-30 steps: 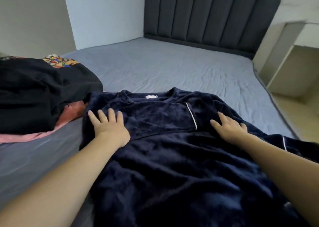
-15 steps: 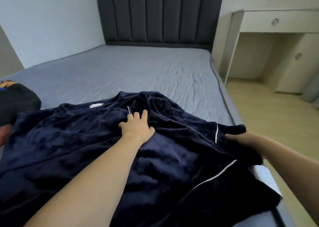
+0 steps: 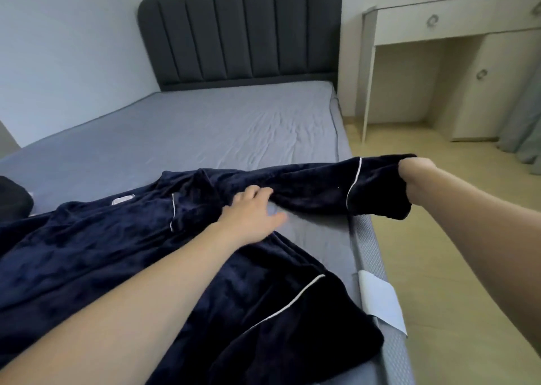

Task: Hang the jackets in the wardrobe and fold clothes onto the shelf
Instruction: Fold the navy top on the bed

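the bed (image 3: pixel 234 127) filled most of the view, its grey sheet lightly creased and its dark padded headboard (image 3: pixel 243 33) standing against the pale wall. across the near part of the bed lay the top (image 3: pixel 87 253), a dark navy fleece garment with thin white piping; its body was spread flat with the neck label facing up, and its lower hem reached the bed's right edge. one sleeve (image 3: pixel 336 185) was stretched out sideways, lifted off the sheet and reaching past the edge of the bed over the floor (image 3: pixel 439 267), the white piping ring showing near its cuff.

beside the bed stood a white desk (image 3: pixel 439 27) with a drawer and a cupboard door, each with a round pull. a dark garment (image 3: pixel 11 194) showed at the left edge of the bed, just beside the top. a white tag (image 3: pixel 380 302) hung off the mattress side near the hem.

the left hand (image 3: pixel 251 215) lay with fingers straight and spread, pressing on the top where the sleeve met the body. the right hand (image 3: pixel 415 177) was a fist clamped on the sleeve's cuff, holding it up.
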A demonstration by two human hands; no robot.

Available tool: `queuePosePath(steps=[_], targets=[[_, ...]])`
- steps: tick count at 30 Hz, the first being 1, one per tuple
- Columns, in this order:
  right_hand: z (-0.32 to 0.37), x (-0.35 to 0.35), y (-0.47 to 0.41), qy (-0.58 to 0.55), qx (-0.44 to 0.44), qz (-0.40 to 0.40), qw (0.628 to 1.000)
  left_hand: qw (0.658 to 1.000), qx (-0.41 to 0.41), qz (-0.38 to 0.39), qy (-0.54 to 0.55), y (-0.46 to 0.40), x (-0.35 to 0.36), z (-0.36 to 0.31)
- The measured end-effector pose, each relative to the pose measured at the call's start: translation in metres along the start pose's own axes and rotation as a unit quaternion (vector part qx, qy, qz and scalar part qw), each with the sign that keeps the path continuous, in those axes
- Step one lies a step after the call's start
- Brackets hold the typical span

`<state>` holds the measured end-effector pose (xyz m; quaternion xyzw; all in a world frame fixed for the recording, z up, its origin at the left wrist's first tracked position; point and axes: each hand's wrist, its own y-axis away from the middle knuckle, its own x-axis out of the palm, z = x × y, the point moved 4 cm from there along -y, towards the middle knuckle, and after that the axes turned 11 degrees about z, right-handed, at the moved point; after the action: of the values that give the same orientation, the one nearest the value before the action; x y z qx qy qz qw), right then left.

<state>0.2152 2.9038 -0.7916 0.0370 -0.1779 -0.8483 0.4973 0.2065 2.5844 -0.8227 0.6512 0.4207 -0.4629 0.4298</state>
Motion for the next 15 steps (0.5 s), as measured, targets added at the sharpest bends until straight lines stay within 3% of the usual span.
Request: queuePosePath(steps=[1,3,7,12,15], targets=[[-0.006,-0.006,-0.010,-0.022,0.023,0.011,0.999,0.999,0.026,0.024,-0.017,-0.006,0.011,-0.018],[-0.014,-0.016,-0.009,-0.026,0.069,0.031,0.997,0.994,0.001,0.079,-0.070,-0.021,0.032,-0.033],[0.001,-0.030,0.002,0.011,0.042,0.079,0.996,0.979,-0.055,0.174,-0.091,-0.042,0.053,-0.032],[0.053,-0.008,0.017,-0.071,-0.051,-0.018,0.996,0.994,-0.002,0.092,-0.052,-0.027,-0.003,-0.018],[0.095,0.041,0.039,-0.118,-0.130,-0.066,0.982,0.997,-0.040,0.021,0.067,0.000,-0.046,0.032]])
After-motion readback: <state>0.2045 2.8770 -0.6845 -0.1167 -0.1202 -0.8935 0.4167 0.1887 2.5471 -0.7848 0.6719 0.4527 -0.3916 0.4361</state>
